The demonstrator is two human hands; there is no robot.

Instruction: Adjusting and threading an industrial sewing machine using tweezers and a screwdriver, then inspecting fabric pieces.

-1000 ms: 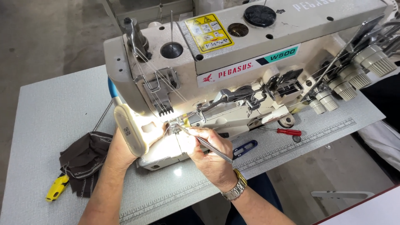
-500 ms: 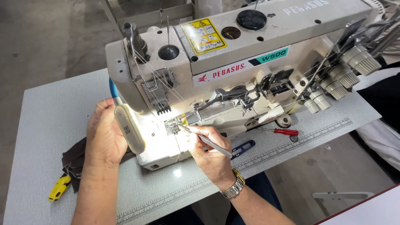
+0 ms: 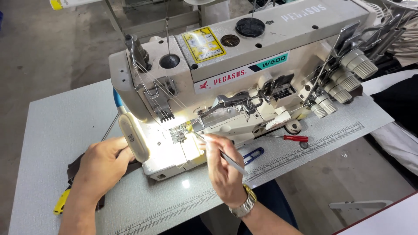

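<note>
Left hand (image 3: pixel 101 167) lowered from sewing machine (image 3: pixel 244 78) side onto dark cloth (image 3: pixel 76 167), fingers loose; right hand (image 3: pixel 222 167) still pinching tweezers (image 3: pixel 220 152) at needle.

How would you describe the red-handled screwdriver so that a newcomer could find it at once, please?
Start at the cream sewing machine on the grey table. Just in front of its right base lies the screwdriver, flat. Its red handle sets it apart from the blue-handled snips nearby.

Sewing machine (image 3: pixel 244 82) on the table (image 3: pixel 56 126); screwdriver (image 3: pixel 291 138) and snips (image 3: pixel 252 155) before it, cloth (image 3: pixel 75 167) left
</note>
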